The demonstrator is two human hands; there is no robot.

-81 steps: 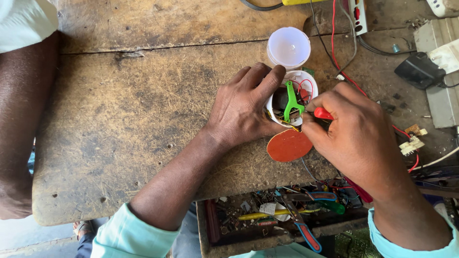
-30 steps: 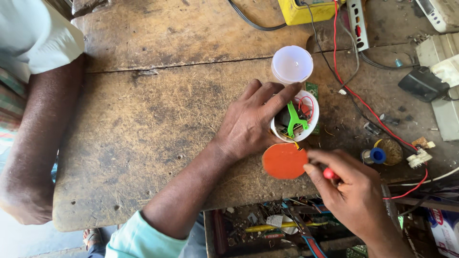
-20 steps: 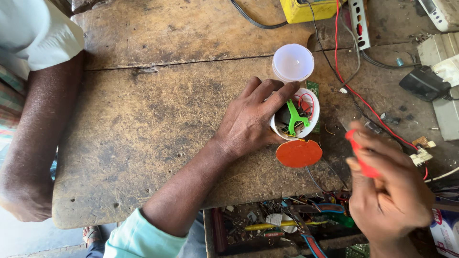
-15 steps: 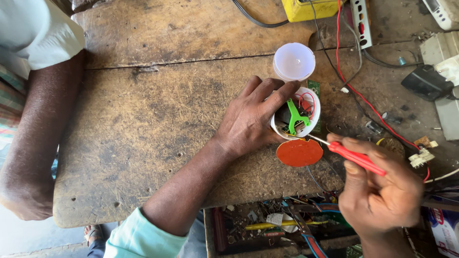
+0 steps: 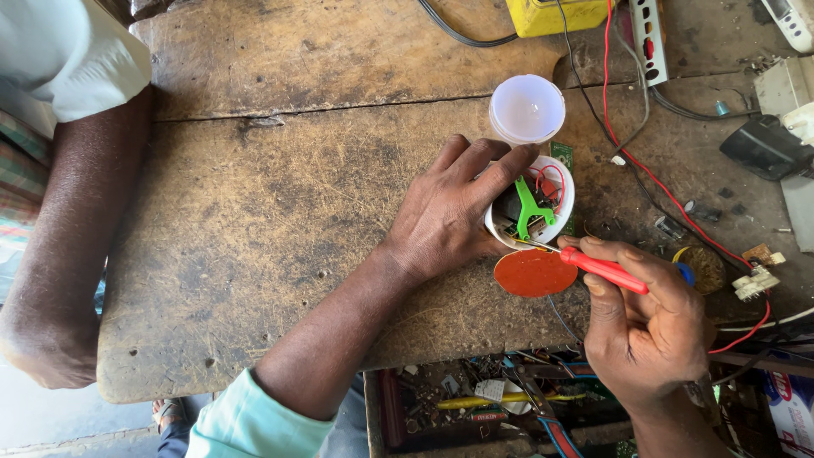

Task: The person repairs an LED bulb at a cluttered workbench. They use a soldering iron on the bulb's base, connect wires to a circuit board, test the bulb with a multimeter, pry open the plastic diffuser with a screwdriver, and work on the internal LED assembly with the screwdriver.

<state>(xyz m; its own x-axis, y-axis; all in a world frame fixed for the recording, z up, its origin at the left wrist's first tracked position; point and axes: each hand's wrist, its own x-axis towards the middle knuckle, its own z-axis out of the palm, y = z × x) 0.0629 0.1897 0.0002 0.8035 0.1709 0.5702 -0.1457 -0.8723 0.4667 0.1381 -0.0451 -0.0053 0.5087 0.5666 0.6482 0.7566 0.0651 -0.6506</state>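
Lamp housing (image 5: 543, 203): white, round, opened, right of frame centre on wooden bench (image 5: 254, 212); green clip, red wires, circuit parts inside. Left hand (image 5: 449, 212): closed around housing's left side, fingers over rim. Right hand (image 5: 644, 331): gripping red screwdriver (image 5: 602, 270), tip at housing's lower edge. Orange disc (image 5: 534, 273): just below housing. White dome (image 5: 526, 108): just above. Another person's arm (image 5: 68, 254): left edge. Yellow box (image 5: 555, 15): top.
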